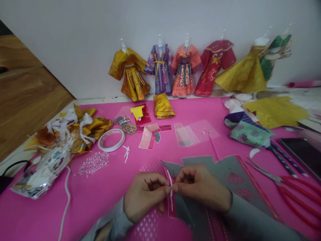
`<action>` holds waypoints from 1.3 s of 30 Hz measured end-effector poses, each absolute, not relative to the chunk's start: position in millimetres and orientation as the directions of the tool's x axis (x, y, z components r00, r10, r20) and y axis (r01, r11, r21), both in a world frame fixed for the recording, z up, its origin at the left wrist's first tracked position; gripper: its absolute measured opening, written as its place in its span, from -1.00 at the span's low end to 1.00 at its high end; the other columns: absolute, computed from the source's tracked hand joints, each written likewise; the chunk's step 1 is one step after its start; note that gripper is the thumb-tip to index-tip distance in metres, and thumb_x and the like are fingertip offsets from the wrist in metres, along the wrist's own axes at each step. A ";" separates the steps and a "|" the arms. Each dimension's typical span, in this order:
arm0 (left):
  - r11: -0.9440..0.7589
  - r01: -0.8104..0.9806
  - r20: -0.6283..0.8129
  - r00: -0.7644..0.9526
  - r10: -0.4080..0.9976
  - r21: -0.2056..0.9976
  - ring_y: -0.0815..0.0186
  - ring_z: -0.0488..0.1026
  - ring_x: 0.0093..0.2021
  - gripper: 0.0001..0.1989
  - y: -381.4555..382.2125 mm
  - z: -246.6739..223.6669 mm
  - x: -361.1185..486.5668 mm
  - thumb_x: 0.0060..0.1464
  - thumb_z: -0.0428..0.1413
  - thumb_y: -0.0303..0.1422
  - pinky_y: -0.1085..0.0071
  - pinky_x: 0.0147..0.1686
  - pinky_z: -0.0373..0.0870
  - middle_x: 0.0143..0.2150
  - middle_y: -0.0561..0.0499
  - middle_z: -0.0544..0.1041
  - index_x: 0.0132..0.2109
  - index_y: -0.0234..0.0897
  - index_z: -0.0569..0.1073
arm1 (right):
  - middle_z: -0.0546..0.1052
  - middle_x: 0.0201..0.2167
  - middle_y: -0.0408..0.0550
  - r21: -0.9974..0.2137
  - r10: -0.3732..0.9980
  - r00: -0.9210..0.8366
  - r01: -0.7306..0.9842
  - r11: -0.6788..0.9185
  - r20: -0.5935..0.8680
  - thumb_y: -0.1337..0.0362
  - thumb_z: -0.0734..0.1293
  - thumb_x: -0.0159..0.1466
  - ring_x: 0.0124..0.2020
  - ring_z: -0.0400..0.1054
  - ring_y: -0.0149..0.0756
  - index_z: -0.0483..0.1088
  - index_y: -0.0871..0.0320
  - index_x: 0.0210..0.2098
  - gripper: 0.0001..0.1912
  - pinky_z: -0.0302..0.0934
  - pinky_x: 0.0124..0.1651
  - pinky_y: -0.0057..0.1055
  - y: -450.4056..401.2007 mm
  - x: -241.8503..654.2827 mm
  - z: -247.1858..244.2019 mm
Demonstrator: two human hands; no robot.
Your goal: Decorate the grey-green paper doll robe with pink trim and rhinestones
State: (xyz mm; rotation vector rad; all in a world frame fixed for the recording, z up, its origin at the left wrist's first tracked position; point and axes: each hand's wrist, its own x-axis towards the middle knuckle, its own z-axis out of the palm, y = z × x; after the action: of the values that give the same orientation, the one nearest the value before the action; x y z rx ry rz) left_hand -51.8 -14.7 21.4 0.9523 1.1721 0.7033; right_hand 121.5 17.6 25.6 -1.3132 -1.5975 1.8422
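A grey cut-out piece (206, 171) with red-pink edging lies on the pink mat in front of me. A thin white strip (171, 201) runs along its left pink border. My left hand (147, 192) pinches that border between thumb and fingers, with some fingertips beneath it. From the other side, my right hand (197, 187) has thumb and forefinger pressed together at the white strip, touching the left thumb. The exact contact between the fingertips is too small to make out. My right wrist and sleeve cover part of the grey piece.
Red-handled scissors (284, 184) lie open at right, beside a dark phone (304, 153). A white tape roll (111, 140), white scraps (126, 153) and loose gems (94, 163) are at left. Small dressed doll forms (184, 72) stand along the back wall.
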 end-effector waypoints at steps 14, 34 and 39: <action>0.410 0.014 -0.398 0.272 0.876 0.912 0.43 0.32 -0.77 -0.67 -15.4 21.3 -51.6 -0.20 0.30 -0.14 0.55 -0.72 0.31 -0.74 0.11 0.40 -0.52 -0.32 0.44 | 0.23 -0.73 -0.29 -0.920 0.769 -0.508 0.256 -0.296 -0.388 0.11 0.48 -0.03 -0.66 0.00 -0.56 0.38 0.22 -0.57 -0.69 -0.15 -0.60 -0.55 17.3 122.7 23.0; 0.364 0.004 -0.352 0.268 0.897 0.931 0.46 0.33 -0.75 -0.66 -15.7 21.1 -51.1 -0.17 0.29 -0.13 0.58 -0.70 0.29 -0.72 0.10 0.40 -0.51 -0.35 0.45 | 0.30 -0.71 -0.26 -0.911 0.761 -0.500 0.239 -0.336 -0.412 0.14 0.49 -0.06 -0.64 0.05 -0.56 0.41 0.23 -0.58 -0.71 -0.11 -0.59 -0.55 16.8 122.7 27.1; 0.349 0.034 -0.344 0.280 0.896 0.937 0.45 0.33 -0.75 -0.65 -15.9 21.4 -52.2 -0.15 0.27 -0.12 0.58 -0.70 0.29 -0.73 0.11 0.38 -0.50 -0.35 0.45 | 0.29 -0.71 -0.27 -0.914 0.756 -0.514 0.211 -0.347 -0.406 0.16 0.49 -0.06 -0.65 0.04 -0.57 0.41 0.24 -0.59 -0.72 -0.11 -0.60 -0.56 17.0 123.5 26.5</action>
State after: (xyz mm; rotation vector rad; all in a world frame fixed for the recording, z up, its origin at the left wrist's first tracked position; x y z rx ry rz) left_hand -52.2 -15.9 21.4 1.0556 1.1364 0.7520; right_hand 123.5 17.0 26.5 -1.2624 -1.4990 1.9173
